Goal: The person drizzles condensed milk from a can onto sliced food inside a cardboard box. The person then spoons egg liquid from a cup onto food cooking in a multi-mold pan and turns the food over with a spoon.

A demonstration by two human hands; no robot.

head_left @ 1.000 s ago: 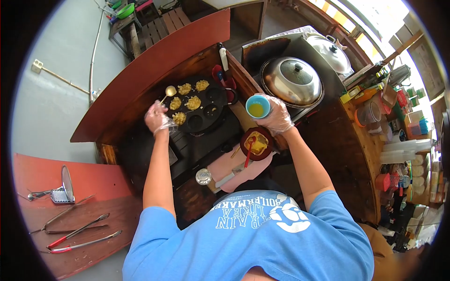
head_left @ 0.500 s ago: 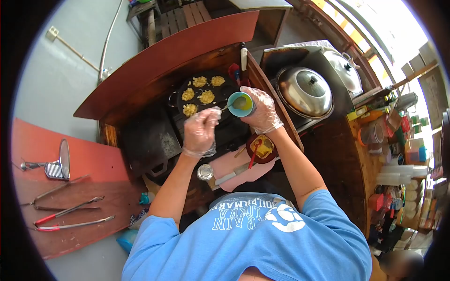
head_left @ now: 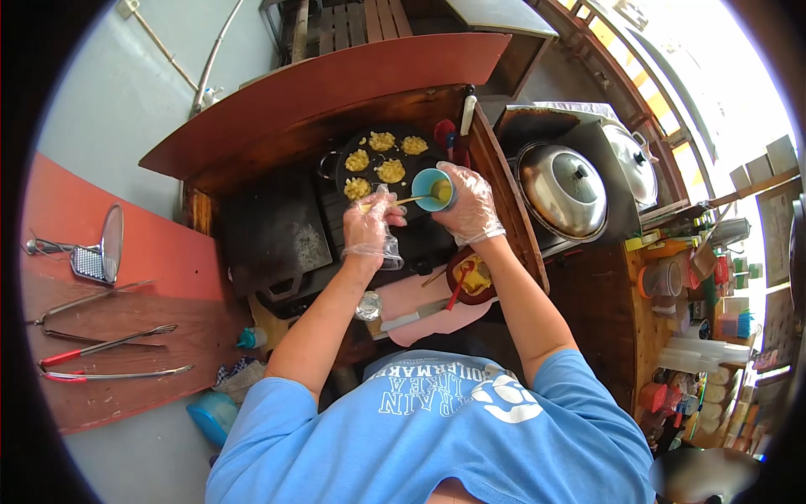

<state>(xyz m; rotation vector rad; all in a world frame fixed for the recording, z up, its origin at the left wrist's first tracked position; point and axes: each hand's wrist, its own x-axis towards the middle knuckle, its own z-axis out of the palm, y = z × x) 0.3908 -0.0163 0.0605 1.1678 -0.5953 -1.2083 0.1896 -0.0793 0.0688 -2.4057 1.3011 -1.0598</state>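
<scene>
My left hand (head_left: 370, 229), in a clear plastic glove, is closed on the handle of a spoon (head_left: 411, 200). The spoon's head dips into a light-blue cup (head_left: 432, 180) with yellow liquid inside. My gloved right hand (head_left: 470, 204) wraps round this cup and holds it tilted beside a round black pan (head_left: 346, 168). Several yellow, lumpy portions (head_left: 390, 171) sit in the pan's hollows.
A black griddle (head_left: 277, 239) lies left of the pan. Nearer me are a knife (head_left: 417, 316) on a pink board (head_left: 411, 296), a bowl of yellow food (head_left: 473, 275) and a foil-topped container (head_left: 368, 306). A lidded wok (head_left: 562, 190) stands at right.
The view has shifted, so the scene sits further right. My left hand has turned, with the spoon at a different angle in the cup. My right hand still holds the cup.
</scene>
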